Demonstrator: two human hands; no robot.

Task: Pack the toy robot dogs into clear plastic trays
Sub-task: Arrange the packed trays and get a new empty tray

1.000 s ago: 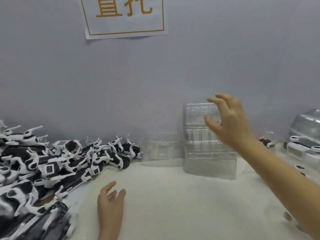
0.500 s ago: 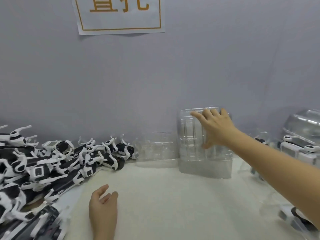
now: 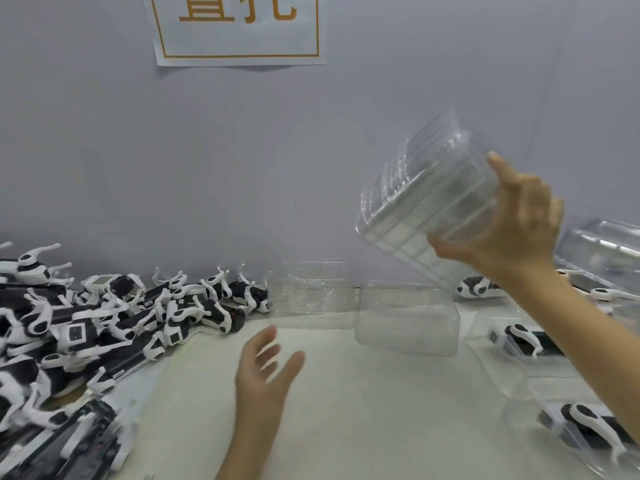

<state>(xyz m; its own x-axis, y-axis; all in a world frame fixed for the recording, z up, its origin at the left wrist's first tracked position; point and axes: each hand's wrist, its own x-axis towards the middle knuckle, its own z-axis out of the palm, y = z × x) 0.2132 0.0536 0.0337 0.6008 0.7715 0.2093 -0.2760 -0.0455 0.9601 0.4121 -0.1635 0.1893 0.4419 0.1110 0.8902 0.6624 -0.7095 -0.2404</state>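
Note:
My right hand [image 3: 516,226] grips a stack of clear plastic trays [image 3: 426,202], tilted and lifted above the table near the wall. More clear trays [image 3: 408,317] stay on the table below it, and another clear tray [image 3: 311,299] leans by the wall. A heap of black-and-white toy robot dogs [image 3: 104,323] covers the left side. My left hand [image 3: 266,372] hovers over the table centre with fingers spread, holding nothing.
Packed dogs in clear trays [image 3: 530,341] lie at the right, another [image 3: 588,431] at the lower right. A clear lidded pack [image 3: 602,251] sits at the far right. A paper sign [image 3: 239,29] hangs on the grey wall.
My right hand took hold of the upper part of the tray stack and lifted it up and to the right, tilting it. My left hand rose and spread its fingers.

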